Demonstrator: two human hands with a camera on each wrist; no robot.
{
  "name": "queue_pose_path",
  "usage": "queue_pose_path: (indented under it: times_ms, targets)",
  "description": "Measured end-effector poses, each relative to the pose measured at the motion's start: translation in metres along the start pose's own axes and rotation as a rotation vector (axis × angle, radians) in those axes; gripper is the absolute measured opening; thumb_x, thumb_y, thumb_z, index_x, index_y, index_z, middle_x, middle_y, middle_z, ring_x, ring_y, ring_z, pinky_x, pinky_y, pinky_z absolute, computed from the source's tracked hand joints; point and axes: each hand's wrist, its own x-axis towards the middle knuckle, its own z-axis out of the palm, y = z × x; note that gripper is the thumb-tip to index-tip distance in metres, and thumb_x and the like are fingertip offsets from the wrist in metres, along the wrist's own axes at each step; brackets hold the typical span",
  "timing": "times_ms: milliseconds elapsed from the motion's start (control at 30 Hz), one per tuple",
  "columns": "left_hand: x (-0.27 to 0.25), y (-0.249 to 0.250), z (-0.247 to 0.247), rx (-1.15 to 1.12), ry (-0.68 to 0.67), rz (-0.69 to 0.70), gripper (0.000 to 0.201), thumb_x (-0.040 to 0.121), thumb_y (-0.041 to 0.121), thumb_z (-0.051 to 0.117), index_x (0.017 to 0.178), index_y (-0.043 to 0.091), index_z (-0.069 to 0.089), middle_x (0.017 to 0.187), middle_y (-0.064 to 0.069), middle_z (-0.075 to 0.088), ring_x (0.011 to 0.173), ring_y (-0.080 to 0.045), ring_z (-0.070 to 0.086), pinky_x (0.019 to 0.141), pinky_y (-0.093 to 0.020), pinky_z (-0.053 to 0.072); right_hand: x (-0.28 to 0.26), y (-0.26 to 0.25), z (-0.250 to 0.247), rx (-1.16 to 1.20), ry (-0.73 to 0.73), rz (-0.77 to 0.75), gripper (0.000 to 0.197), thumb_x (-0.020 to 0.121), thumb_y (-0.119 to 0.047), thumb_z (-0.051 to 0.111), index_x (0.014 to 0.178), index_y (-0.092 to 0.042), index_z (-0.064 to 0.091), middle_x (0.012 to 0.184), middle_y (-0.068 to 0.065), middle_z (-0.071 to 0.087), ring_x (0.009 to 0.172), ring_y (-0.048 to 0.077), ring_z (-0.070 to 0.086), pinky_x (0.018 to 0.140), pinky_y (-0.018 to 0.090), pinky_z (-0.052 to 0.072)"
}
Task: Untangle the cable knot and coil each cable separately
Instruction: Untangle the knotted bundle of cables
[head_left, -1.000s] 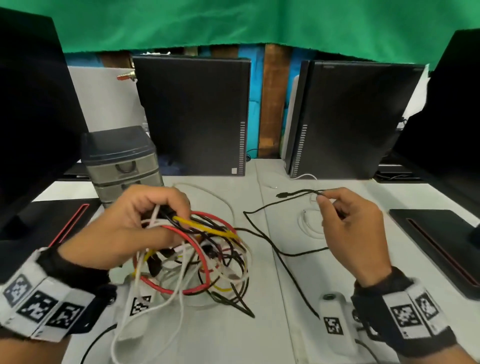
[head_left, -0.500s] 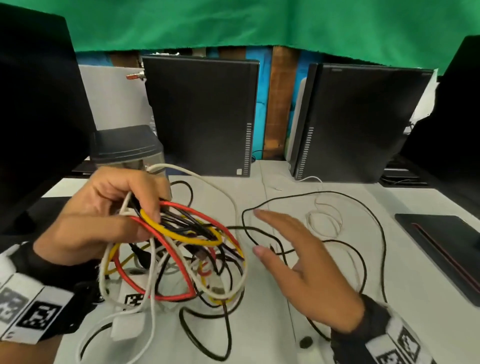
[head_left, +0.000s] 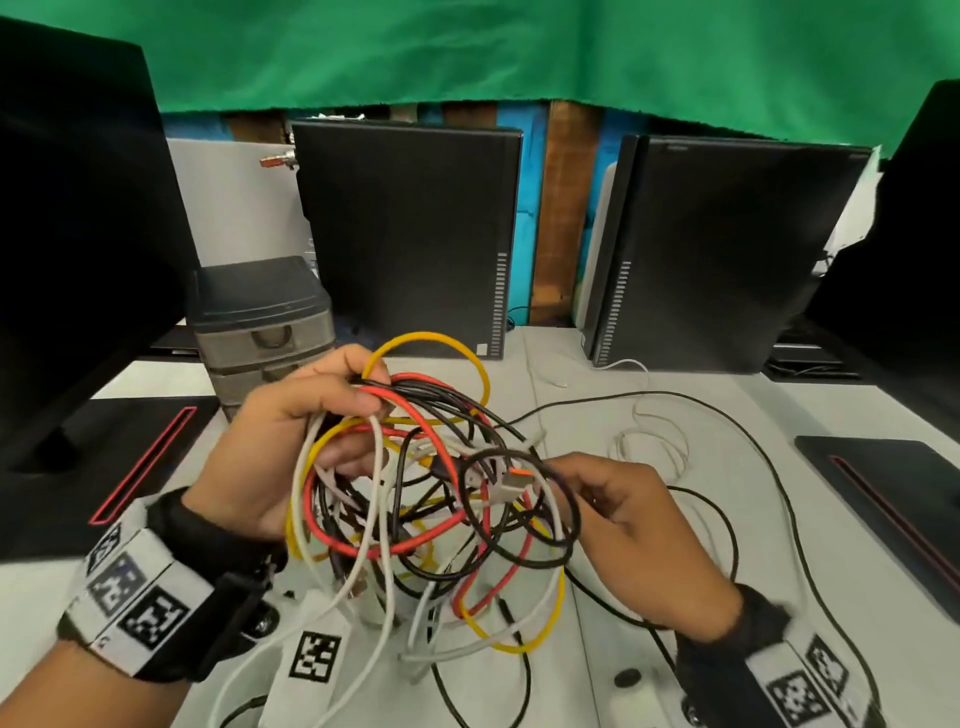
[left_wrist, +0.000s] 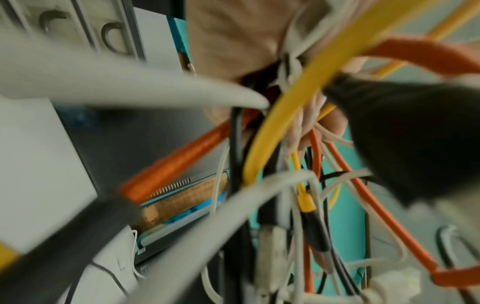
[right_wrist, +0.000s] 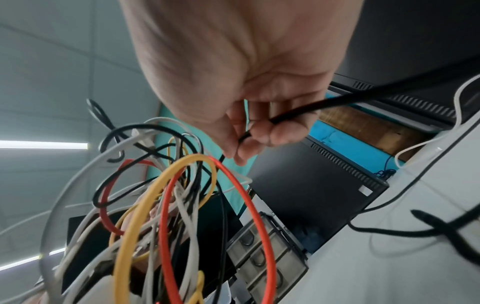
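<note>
A knot of red, yellow, white and black cables (head_left: 415, 493) hangs above the white table (head_left: 675, 597). My left hand (head_left: 358, 389) grips its upper left side, fingers curled round several strands. In the left wrist view, yellow and orange-red strands (left_wrist: 280, 123) run blurred across my left hand (left_wrist: 306, 123). My right hand (head_left: 571, 480) is at the knot's right side. There it pinches a thin black cable (right_wrist: 285, 115) between thumb and fingers (right_wrist: 244, 144). That black cable trails in long loops (head_left: 769, 467) over the table to the right.
A grey drawer unit (head_left: 260, 322) stands behind the left hand. Two black computer towers (head_left: 410, 239) (head_left: 727, 249) line the back. A loose white cable (head_left: 654, 441) lies on the table at right. Black monitor bases (head_left: 130, 467) (head_left: 883, 493) flank both sides.
The left hand has lifted the knot higher. The right hand let go of the black cable's end, passed open over the table, and now pinches a black strand at the knot.
</note>
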Motion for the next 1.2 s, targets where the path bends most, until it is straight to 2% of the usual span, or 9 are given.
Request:
queue_pose_path:
  times_ms: [167,233,300,400,533,800,967,1033,1200]
  targets:
    - [0.004,0.003,0.000,-0.123,0.005,-0.100,0.004,0.076,0.006,0.054,0.077,0.009,0.053,0.053,-0.001,0.042,0.035,-0.008,0.020,0.039,-0.018,0.027,0.003,-0.003,-0.003,0.013,0.081,-0.010,0.022,0.099,-0.013,0.057,0.096,-0.020,0.077,0.081,-0.007,0.075,0.077,0.009,0.068,0.073,0.022,0.052]
    - [0.005,0.003,-0.003,-0.153,0.030,-0.145,0.020,0.086,0.007,0.037,0.073,0.009,0.052,0.051,-0.001,0.046,0.040,-0.010,0.014,0.042,-0.020,0.022,0.005,-0.004,-0.005,0.004,0.134,-0.011,0.023,0.097,-0.017,0.058,0.091,-0.027,0.077,0.075,-0.009,0.073,0.070,0.004,0.064,0.069,0.016,0.047]
    - [0.006,0.004,-0.003,-0.180,0.038,-0.183,0.028,0.090,0.010,0.031,0.071,0.009,0.051,0.048,-0.001,0.048,0.040,-0.011,0.015,0.042,-0.019,0.023,0.006,-0.003,-0.006,-0.021,0.162,-0.002,0.020,0.095,-0.023,0.059,0.090,-0.032,0.076,0.078,-0.004,0.073,0.073,0.014,0.065,0.069,0.023,0.051]
    - [0.007,0.004,-0.001,-0.182,0.060,-0.212,0.026,0.091,0.012,0.033,0.070,0.010,0.049,0.044,-0.001,0.044,0.033,-0.010,0.026,0.037,-0.017,0.034,0.007,0.001,-0.008,-0.035,0.174,0.007,0.025,0.096,-0.013,0.060,0.093,-0.033,0.075,0.085,-0.001,0.075,0.084,0.021,0.069,0.077,0.029,0.054]
    - [0.007,0.005,0.004,-0.169,0.142,-0.178,0.022,0.089,0.012,0.035,0.068,0.010,0.044,0.043,-0.001,0.036,0.030,-0.009,0.033,0.036,-0.017,0.034,0.007,-0.001,-0.010,-0.036,0.166,0.025,0.025,0.096,-0.008,0.060,0.091,-0.026,0.077,0.081,-0.005,0.076,0.077,0.013,0.069,0.073,0.019,0.052]
    - [0.008,0.005,0.003,-0.251,0.274,-0.316,0.032,0.087,0.025,0.044,0.058,0.013,0.042,0.038,0.001,0.032,0.030,-0.009,0.036,0.037,-0.015,0.036,0.007,0.000,-0.009,-0.064,0.173,0.044,0.021,0.096,-0.017,0.061,0.090,-0.033,0.075,0.081,0.006,0.074,0.081,0.030,0.067,0.078,0.038,0.054]
    - [0.007,0.004,-0.001,-0.317,0.315,-0.348,0.025,0.084,0.022,0.050,0.066,0.018,0.033,0.039,0.003,0.032,0.030,-0.008,0.035,0.039,-0.011,0.028,0.004,-0.012,-0.005,0.035,0.069,0.061,0.031,0.095,-0.010,0.061,0.086,-0.036,0.076,0.073,-0.013,0.074,0.067,-0.002,0.065,0.065,0.009,0.048]
    - [0.007,0.005,0.002,-0.337,0.319,-0.319,0.021,0.083,0.019,0.051,0.067,0.017,0.036,0.041,0.003,0.031,0.029,-0.007,0.035,0.033,-0.013,0.036,0.005,-0.018,-0.005,0.093,0.058,0.062,0.031,0.094,-0.010,0.059,0.089,-0.037,0.074,0.071,-0.018,0.073,0.066,-0.005,0.064,0.065,0.007,0.047]
    - [0.007,0.007,0.001,-0.341,0.340,-0.352,0.027,0.091,0.021,0.046,0.066,0.015,0.038,0.040,0.001,0.032,0.029,-0.009,0.035,0.032,-0.021,0.044,0.003,-0.015,-0.005,0.047,0.065,0.023,0.036,0.095,-0.022,0.055,0.095,-0.052,0.074,0.080,0.004,0.073,0.063,0.008,0.055,0.062,0.017,0.049]
